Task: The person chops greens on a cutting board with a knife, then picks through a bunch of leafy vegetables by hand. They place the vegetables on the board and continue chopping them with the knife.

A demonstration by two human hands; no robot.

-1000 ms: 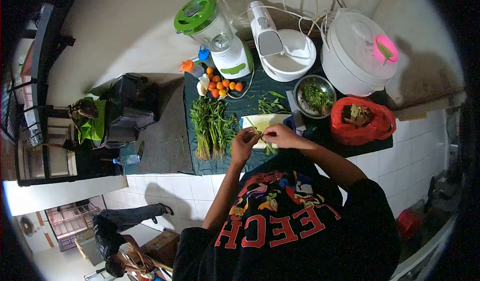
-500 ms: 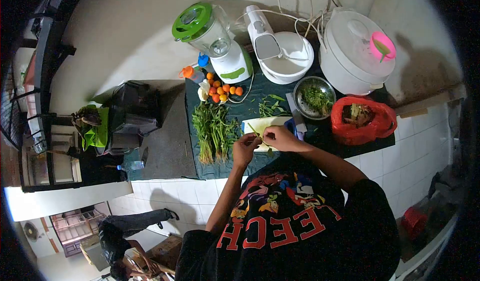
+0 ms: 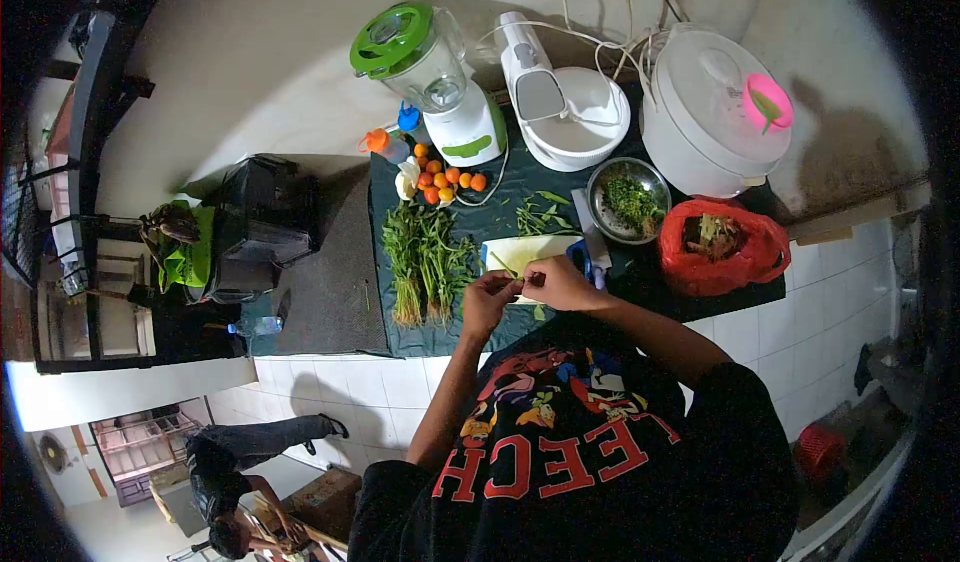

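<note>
My left hand [image 3: 487, 300] and my right hand [image 3: 556, 284] meet over the pale cutting board [image 3: 520, 253], both pinching one thin green stem [image 3: 512, 270] between their fingertips. A bundle of leafy green stalks [image 3: 425, 258] lies on the dark mat just left of my left hand. Plucked green leaves [image 3: 543, 213] lie beyond the board. A steel bowl [image 3: 630, 200] of chopped greens stands past my right hand, and a knife with a blue handle [image 3: 590, 245] lies beside the board.
A red bag of scraps [image 3: 718, 245] sits at the right. Behind stand a green-lidded blender [image 3: 437, 80], a white mixer [image 3: 562, 104] and a white salad spinner [image 3: 712, 108]. Small orange fruits [image 3: 445, 178] lie by the blender. Another person [image 3: 240, 462] crouches on the floor below.
Both hands have drawn slightly closer together and toward my body while working the green stem. Nothing else on the counter has moved.
</note>
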